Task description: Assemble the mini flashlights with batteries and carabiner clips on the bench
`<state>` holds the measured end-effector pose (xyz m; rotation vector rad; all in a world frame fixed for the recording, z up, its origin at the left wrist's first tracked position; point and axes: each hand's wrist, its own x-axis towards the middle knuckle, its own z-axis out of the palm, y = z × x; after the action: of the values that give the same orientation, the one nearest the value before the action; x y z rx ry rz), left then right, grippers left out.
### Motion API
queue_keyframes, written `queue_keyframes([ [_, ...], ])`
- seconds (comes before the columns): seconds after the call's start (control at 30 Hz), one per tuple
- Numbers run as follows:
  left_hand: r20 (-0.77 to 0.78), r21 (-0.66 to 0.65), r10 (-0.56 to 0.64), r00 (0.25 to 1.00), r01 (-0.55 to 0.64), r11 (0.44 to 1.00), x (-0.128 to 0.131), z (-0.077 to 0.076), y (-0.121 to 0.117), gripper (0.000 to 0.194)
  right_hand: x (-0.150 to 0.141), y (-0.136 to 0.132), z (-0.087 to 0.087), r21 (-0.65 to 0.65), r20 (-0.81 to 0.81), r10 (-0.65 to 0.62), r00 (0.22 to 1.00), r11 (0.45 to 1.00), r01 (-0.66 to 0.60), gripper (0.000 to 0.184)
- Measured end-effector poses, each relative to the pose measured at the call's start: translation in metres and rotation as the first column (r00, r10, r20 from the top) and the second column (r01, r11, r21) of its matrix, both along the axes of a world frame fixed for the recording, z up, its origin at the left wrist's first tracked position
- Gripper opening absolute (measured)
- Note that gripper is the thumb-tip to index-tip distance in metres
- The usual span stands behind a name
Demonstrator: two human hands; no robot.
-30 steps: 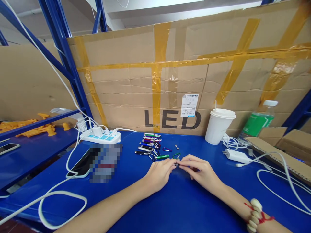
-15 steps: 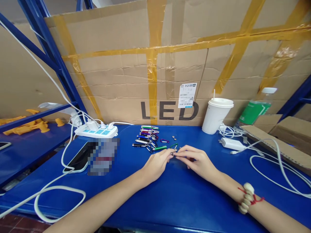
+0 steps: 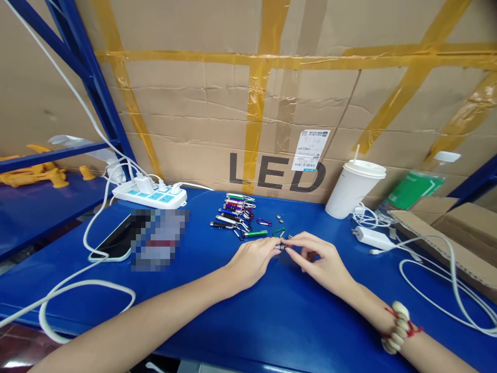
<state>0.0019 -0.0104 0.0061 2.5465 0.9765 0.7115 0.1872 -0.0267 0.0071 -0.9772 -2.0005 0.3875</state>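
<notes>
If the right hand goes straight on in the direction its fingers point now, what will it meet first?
Probably the small metallic piece, which the right hand seems to touch; just beyond it, the left hand. Exact depth is hard to judge.

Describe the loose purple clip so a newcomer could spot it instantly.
Start at the cardboard panel marked LED and drop to the blue table in front of it. Between the row of slim lights on the left and two small round discs on the right lies the purple clip. It lies apart from the lights, and its colour differs from the green clip nearby.
</notes>
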Motion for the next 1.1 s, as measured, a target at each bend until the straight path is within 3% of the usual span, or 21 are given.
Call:
queue_keyframes([
  [0.4,-0.047,0.078,0.037,0.998,-0.033,0.996,-0.003,-0.006,-0.001,0.024,-0.003,0.005,-0.006,-0.156,-0.069,-0.118,0.991,0.982,0.106,0.024],
  [0.53,-0.059,0.075,0.049,0.997,-0.044,0.996,-0.005,-0.006,-0.001,0.024,-0.008,0.008,-0.01,-0.239,-0.164,-0.108,0.981,0.969,0.066,0.025],
  [0.73,-0.071,0.005,0.1,0.992,-0.1,0.995,-0.008,-0.006,0.003,0.024,-0.019,0.014,-0.007,-0.352,-0.284,-0.093,0.954,0.936,-0.013,0.03],
  [1.1,-0.009,-0.071,0.196,0.981,-0.196,0.978,-0.014,-0.003,0.013,0.026,-0.034,0.035,-0.015,-0.41,-0.326,-0.167,0.93,0.912,0.02,0.042],
])
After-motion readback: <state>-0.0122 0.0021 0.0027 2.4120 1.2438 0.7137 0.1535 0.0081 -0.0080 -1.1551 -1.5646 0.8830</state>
